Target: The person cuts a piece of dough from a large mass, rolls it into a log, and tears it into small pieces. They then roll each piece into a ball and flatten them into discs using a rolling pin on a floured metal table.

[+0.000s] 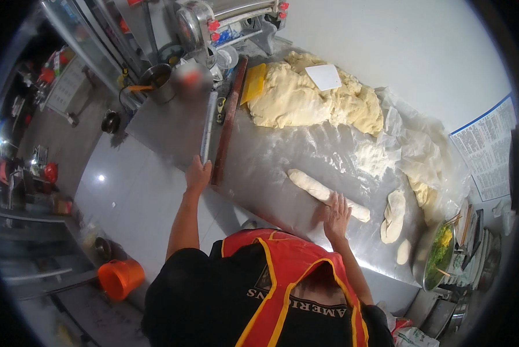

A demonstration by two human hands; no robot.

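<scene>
My left hand (198, 174) is closed around the near end of a long, narrow grey tool (208, 126), which points away over the left part of the metal worktop (259, 173); its exact kind is unclear. My right hand (338, 216) lies with extended fingers on top of a long dough roll (310, 184), covering part of its right half. Right of that roll sit a shorter, folded-looking piece of dough (393, 216) and a small dough lump (403, 252). White flour (374, 158) is scattered behind them.
A large dough mass (289, 97) lies by the wall, with a yellow scraper (253, 84) and a white scraper (323, 77). Plastic sheeting (428, 147) covers more dough. A bowl of green and yellow filling (439, 256) stands right. A reddish-brown strip (230, 123) crosses the worktop; a machine (224, 26) stands behind.
</scene>
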